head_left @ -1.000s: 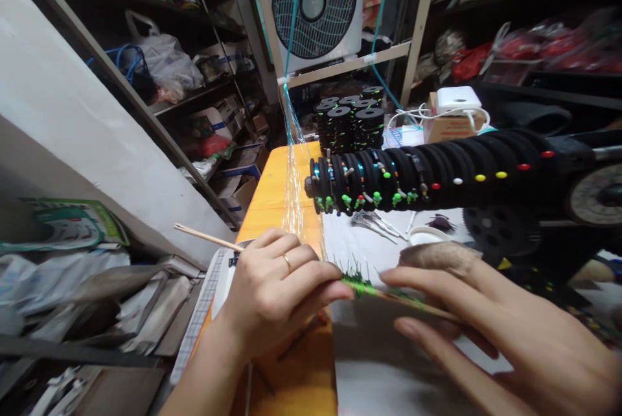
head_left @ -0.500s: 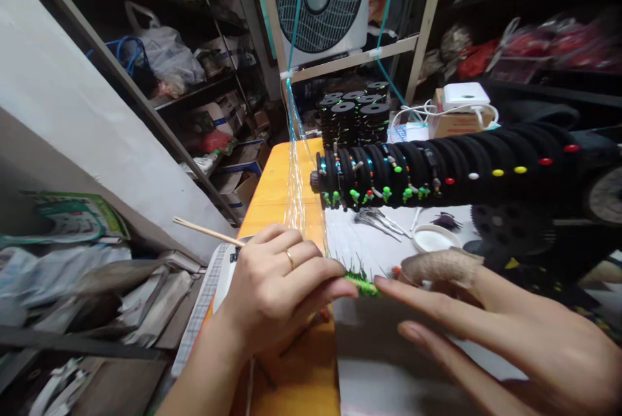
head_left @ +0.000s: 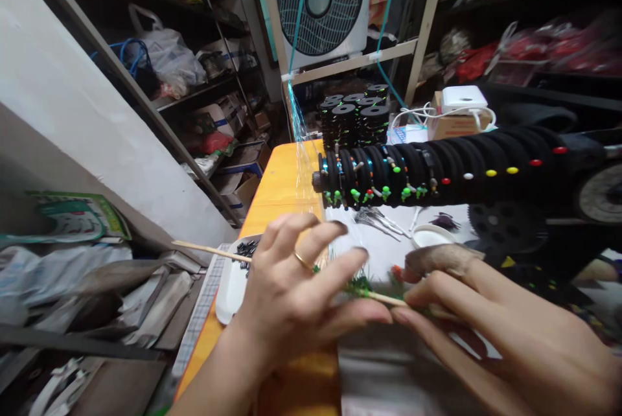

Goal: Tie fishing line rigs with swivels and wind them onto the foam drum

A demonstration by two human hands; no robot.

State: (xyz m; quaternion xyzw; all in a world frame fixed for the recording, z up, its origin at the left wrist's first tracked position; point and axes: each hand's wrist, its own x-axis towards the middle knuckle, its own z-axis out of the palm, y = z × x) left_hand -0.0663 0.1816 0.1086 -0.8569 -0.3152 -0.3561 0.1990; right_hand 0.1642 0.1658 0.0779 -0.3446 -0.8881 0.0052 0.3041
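A thin wooden stick (head_left: 208,250) runs from left to right behind my left hand. Dark and bright green thread-like bristles (head_left: 358,286) cover part of it between my hands. My left hand (head_left: 286,293), wearing a ring, is over the stick with its fingers raised, apart and slightly blurred. Its thumb stretches out below the green part. On the other side, my right hand (head_left: 515,325) pinches the bare right end of the stick between thumb and fingers. A tan wrapping covers one finger of that hand.
A long black ringed arm (head_left: 451,166) with coloured pinheads and green beads juts in from the right. Shiny strands (head_left: 304,176) hang behind my left hand. A white tray (head_left: 226,306) holds small black pieces. Stacked black spools (head_left: 344,121) and a fan (head_left: 318,0) stand behind.
My left fingers have lifted and spread from their grip around the green part. My right fingers have closed on the stick's right end, and more bare wood shows there.
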